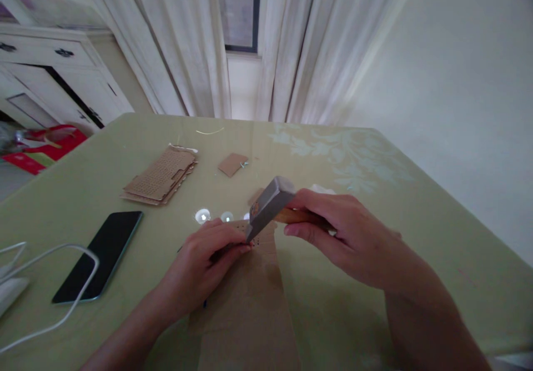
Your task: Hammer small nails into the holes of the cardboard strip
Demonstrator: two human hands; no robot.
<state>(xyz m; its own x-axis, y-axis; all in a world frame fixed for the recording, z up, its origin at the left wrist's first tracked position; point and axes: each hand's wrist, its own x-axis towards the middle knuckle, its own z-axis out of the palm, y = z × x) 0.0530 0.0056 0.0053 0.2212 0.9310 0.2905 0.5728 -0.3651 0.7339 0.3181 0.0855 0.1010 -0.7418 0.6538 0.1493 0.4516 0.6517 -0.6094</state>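
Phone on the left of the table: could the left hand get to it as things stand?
Probably yes: the phone lies left of the left hand, with bare table between; only a white cable crosses it.

Hammer (268,207): grey metal head, wooden handle. Held off the table, handle roughly level and running right, head tilted with its lower end down-left, meeting the punched cardboard piece.

Cardboard piece (262,236): small, brown, rows of tiny holes visible near the hammer head; lies flat, mostly hidden by fingers.

Cardboard strip (250,304): long, plain brown, flat on the green table, beneath the punched piece, running toward the viewer.
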